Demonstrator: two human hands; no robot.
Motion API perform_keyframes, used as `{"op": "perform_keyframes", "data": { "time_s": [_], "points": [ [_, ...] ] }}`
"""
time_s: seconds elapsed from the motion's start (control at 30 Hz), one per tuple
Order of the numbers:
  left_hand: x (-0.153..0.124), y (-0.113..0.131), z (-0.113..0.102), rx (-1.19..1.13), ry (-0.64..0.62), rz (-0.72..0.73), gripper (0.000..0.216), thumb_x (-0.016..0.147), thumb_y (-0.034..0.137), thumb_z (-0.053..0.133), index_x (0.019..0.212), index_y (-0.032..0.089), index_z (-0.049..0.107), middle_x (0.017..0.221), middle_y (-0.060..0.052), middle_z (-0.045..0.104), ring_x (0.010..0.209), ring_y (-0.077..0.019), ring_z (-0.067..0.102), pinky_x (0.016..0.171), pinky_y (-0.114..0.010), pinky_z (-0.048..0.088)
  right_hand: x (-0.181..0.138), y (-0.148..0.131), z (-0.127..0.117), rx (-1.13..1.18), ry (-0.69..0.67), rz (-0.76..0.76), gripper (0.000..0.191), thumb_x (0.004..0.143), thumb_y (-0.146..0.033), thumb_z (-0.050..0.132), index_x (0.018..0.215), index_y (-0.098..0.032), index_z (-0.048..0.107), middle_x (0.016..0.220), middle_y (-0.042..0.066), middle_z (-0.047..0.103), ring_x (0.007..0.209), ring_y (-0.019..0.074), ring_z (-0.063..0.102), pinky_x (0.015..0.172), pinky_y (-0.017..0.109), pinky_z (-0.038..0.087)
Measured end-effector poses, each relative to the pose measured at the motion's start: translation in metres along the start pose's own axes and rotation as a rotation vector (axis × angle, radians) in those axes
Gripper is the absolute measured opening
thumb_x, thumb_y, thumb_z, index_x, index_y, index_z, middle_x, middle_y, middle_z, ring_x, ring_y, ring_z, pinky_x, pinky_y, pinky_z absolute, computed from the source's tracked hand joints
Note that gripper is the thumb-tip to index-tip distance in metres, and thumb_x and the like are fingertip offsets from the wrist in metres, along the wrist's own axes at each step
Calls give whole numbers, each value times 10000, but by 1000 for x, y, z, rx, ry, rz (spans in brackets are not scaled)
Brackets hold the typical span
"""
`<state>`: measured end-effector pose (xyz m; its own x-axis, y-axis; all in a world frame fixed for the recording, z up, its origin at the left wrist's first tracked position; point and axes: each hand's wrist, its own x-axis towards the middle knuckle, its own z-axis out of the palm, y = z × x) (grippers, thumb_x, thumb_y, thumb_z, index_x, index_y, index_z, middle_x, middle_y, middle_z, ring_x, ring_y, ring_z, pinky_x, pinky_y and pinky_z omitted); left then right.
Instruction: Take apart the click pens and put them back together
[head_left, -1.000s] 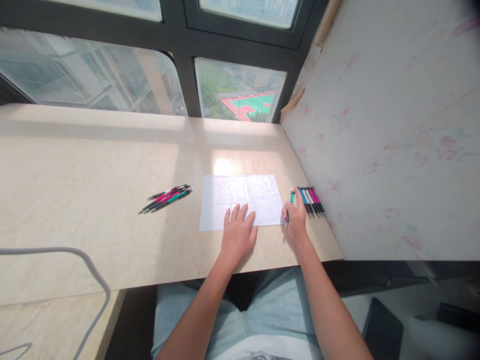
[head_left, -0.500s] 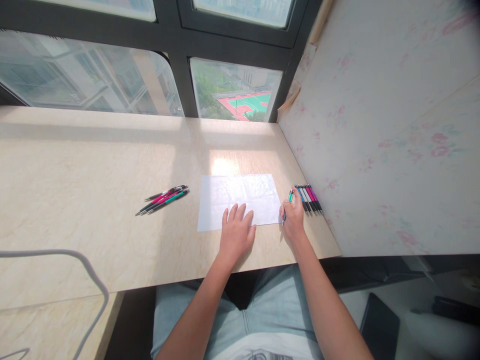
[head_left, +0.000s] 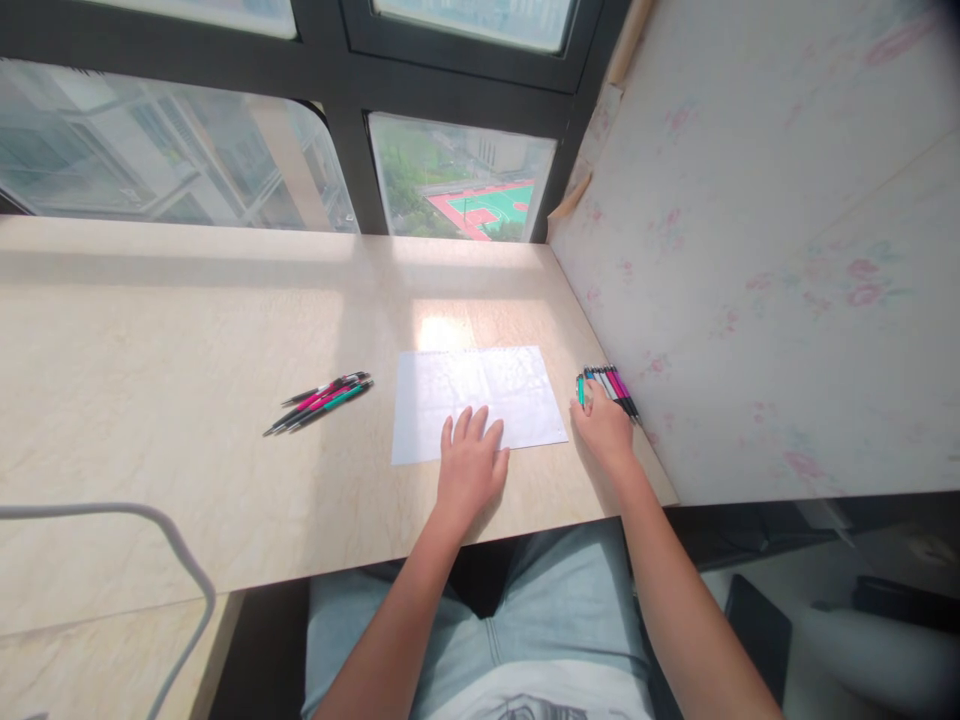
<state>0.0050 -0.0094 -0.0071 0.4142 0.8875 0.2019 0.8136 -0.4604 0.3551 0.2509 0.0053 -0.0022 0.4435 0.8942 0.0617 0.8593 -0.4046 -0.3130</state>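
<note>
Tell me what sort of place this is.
Probably a room high in a building, perhaps a home: floral wallpaper, a desk against the window, and a sports court seen below outside.

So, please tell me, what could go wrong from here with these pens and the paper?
The right hand is at the green pen, close beside the row of pens, so it might push the row askew. The left hand lies over the near edge of the paper; if it slides, the paper could shift. The loose pile of pens on the left may roll apart if bumped.
</note>
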Motion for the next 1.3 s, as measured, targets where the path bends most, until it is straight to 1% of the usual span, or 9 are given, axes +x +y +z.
{"op": "perform_keyframes", "data": {
  "time_s": [0.07, 0.13, 0.3, 0.4, 0.57, 0.8, 0.93, 1.1, 1.3],
  "points": [
    [0, 0, 0, -1, 4, -1, 335, 940, 325, 487, 1248, 233, 585, 1473, -109, 499, 1409, -331, 372, 1185, -568, 227, -3, 2, -5, -97, -25, -27, 380, 920, -367, 495, 1247, -203, 600, 881, 98, 707, 751, 244, 641, 628, 297, 351],
    [1, -1, 1, 1, 8, 1, 339, 939, 323, 487, 1251, 234, 583, 1471, -108, 501, 1408, -330, 374, 1185, -570, 227, -9, 2, -7, -136, -30, -10, 356, 928, -371, 493, 1222, -207, 610, 946, 113, 716, 782, 250, 655, 640, 302, 363],
    [1, -1, 1, 15, 10, 4, 340, 938, 318, 489, 1254, 236, 582, 1474, -108, 499, 1409, -332, 372, 1185, -568, 227, -26, 3, -3, -125, -89, 148, 274, 920, -371, 502, 1075, -215, 665, 888, 107, 715, 803, 258, 666, 641, 311, 374],
    [1, -1, 2, 21, 7, 6, 341, 941, 321, 484, 1256, 232, 581, 1474, -111, 498, 1408, -332, 372, 1185, -569, 224, -31, 4, -3, -126, -90, 207, 251, 908, -381, 514, 1005, -219, 680, 865, 100, 710, 798, 256, 662, 631, 309, 370],
    [1, -2, 3, 13, 6, 6, 351, 943, 325, 483, 1267, 226, 576, 1476, -110, 497, 1413, -334, 366, 1187, -567, 218, -29, 7, -10, -126, 15, 180, 224, 909, -354, 512, 915, -218, 690, 935, 91, 717, 844, 243, 656, 637, 308, 367],
    [2, -2, 4, -19, 7, -6, 349, 931, 316, 504, 1257, 231, 593, 1474, -116, 502, 1413, -341, 370, 1187, -570, 214, -26, 13, -19, -170, -1, 212, 268, 928, -359, 517, 1087, -212, 674, 917, 86, 736, 807, 232, 661, 658, 304, 360],
    [2, -2, 4, -44, 17, -7, 349, 926, 312, 512, 1253, 226, 598, 1471, -123, 505, 1410, -348, 375, 1187, -574, 210, -31, 14, -14, -142, 1, 198, 232, 925, -335, 523, 1023, -208, 692, 957, 78, 736, 829, 219, 650, 649, 297, 347],
    [2, -3, 5, -35, 22, 3, 348, 928, 312, 508, 1254, 225, 595, 1468, -122, 507, 1405, -354, 380, 1181, -579, 221, -36, 17, -11, -143, 41, 139, 180, 905, -333, 556, 885, -203, 679, 931, 55, 714, 794, 192, 614, 619, 292, 312],
    [3, -3, 6, -56, 32, 4, 350, 919, 308, 521, 1248, 218, 600, 1460, -134, 514, 1400, -362, 386, 1178, -589, 219, -40, 21, -9, -150, 53, 114, 142, 888, -271, 551, 829, -217, 669, 901, 35, 703, 772, 177, 573, 603, 293, 283]
  ]
}}
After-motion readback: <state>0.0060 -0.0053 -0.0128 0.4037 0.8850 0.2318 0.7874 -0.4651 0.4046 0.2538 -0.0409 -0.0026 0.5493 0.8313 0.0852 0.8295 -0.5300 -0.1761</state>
